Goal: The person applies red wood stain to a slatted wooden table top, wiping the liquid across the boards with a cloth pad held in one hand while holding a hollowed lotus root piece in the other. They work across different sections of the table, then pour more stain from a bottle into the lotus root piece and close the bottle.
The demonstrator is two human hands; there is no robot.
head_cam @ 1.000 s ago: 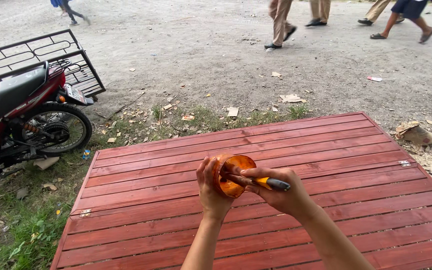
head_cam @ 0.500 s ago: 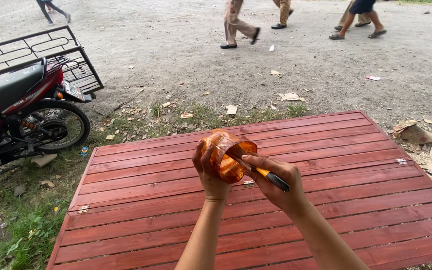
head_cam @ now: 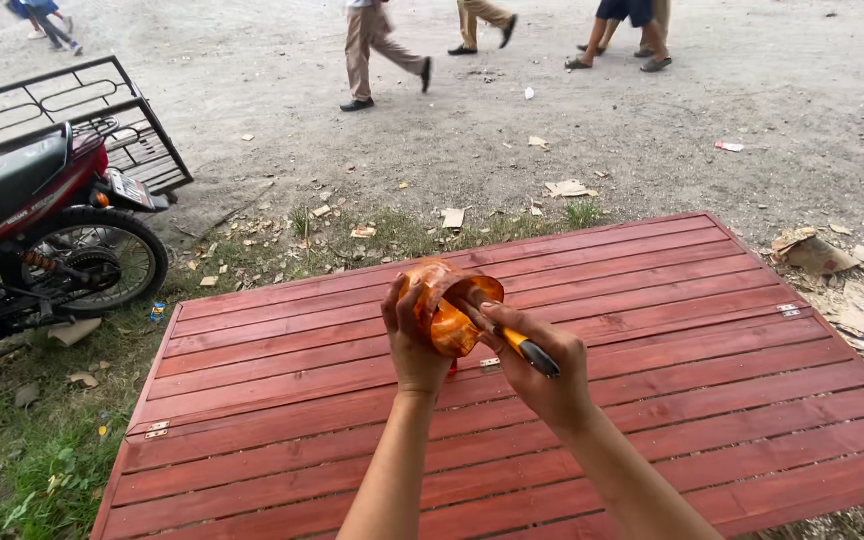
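Left hand (head_cam: 414, 340) grips a glossy orange cup-shaped piece (head_cam: 449, 310), held up w/ its open side tilted right, above a red slatted table (head_cam: 652, 330). Right hand (head_cam: 542, 372) is closed on an orange-and-black tool (head_cam: 524, 350), tip inside the piece's opening. Risk: tool could slip & jab the left fingers wrapped round the piece, or the piece could drop. Motorbike (head_cam: 42, 230) parked at left; people walking beyond.

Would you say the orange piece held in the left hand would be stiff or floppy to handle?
The orange piece looks thin and curled, so probably light and somewhat flexible. Its glossy surface may be slippery. The left hand cups it while the right hand works it with a tool.
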